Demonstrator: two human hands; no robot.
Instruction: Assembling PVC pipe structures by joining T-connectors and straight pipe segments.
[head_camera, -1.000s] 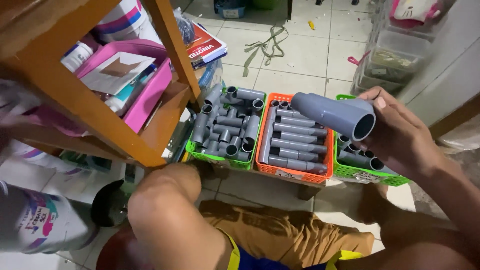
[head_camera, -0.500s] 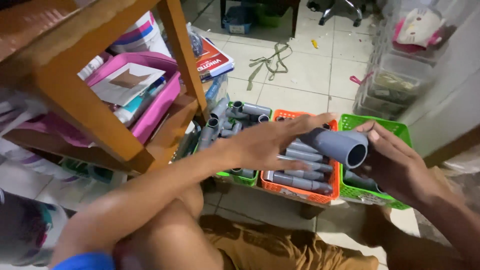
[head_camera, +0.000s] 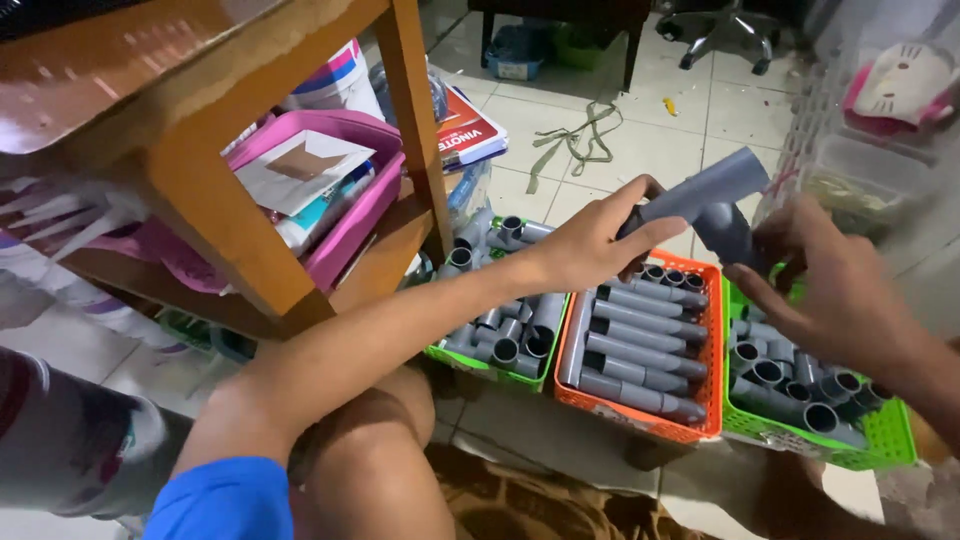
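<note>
My left hand (head_camera: 590, 240) reaches across and grips a grey plastic pipe piece (head_camera: 700, 190) held above the baskets. My right hand (head_camera: 830, 290) holds a grey pipe fitting (head_camera: 728, 235) at the pipe's lower end; the two parts touch there. Below them an orange basket (head_camera: 700, 400) holds several straight grey pipes. A green basket (head_camera: 880, 440) on the right holds grey fittings, and another green basket (head_camera: 480, 365) on the left holds more grey fittings.
A wooden shelf leg (head_camera: 415, 120) and shelf (head_camera: 250, 250) stand to the left, with a pink tray (head_camera: 360, 215) of papers on it. My knee (head_camera: 370, 470) is in front. Clear plastic boxes (head_camera: 860, 170) stand at the right, and an office chair base (head_camera: 720, 25) at the back.
My left hand has taken hold of the grey pipe and lifted it. My right hand now holds a fitting at the pipe's end. The view has shifted slightly closer.
</note>
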